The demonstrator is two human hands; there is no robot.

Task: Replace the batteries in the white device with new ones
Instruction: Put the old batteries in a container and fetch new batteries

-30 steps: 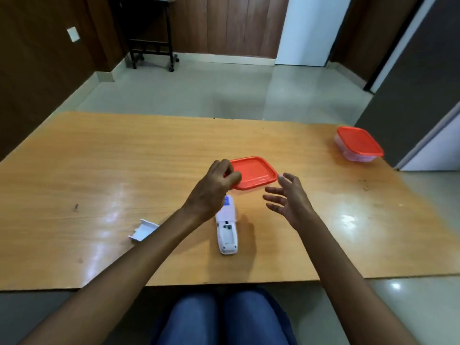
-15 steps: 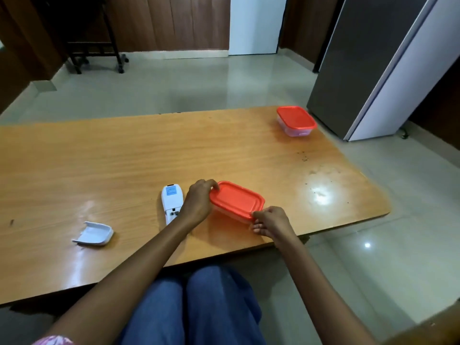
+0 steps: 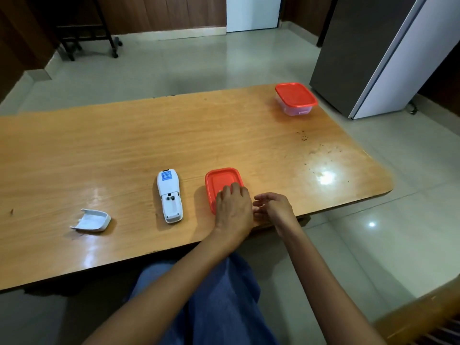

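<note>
A wooden table (image 3: 99, 150) carries a red-lidded container (image 3: 221, 181) near its front edge. The left hand (image 3: 232, 207) presses flat on the lid; the right hand (image 3: 272, 206) hovers beside, fingers loosely curled, gripping nothing. Hold the tub down, peel one corner. The white device (image 3: 169, 195) lies just left, compartment open, its cover (image 3: 92, 220) farther left.

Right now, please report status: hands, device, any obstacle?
Left hand flat on near red-lidded box; right hand open beside it. White device face down, compartment open, cover off to its left. Nothing in the way.
</note>
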